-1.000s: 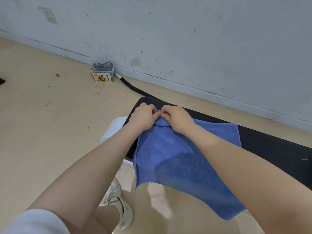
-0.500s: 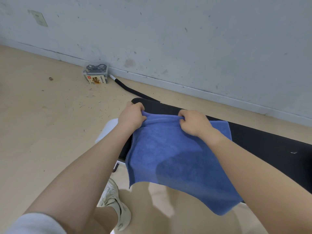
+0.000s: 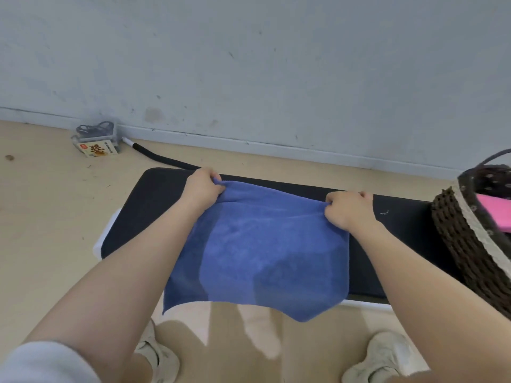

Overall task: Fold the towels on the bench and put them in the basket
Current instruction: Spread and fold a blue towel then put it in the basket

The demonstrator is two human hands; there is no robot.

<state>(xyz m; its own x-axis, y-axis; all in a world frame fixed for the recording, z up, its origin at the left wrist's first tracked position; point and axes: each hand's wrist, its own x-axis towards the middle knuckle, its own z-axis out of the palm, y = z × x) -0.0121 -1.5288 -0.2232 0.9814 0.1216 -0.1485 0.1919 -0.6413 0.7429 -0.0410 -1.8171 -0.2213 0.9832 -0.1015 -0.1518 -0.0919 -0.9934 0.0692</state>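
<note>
Blue towel (image 3: 257,252) spread over the black surface (image 3: 154,205); left hand (image 3: 201,189) and right hand (image 3: 347,210) fingers pinched closed on its far corners.

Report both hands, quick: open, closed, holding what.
Left hand: closed, pinching the far left corner of the blue towel.
Right hand: closed, pinching the towel's far right corner.

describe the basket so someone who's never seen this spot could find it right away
Follow the black padded bench along the grey wall to its right end. There stands the basket, dark brown and woven, with a pale band round its rim. Unlike the blue towel beside it, it is stiff and holds something pink.
</note>
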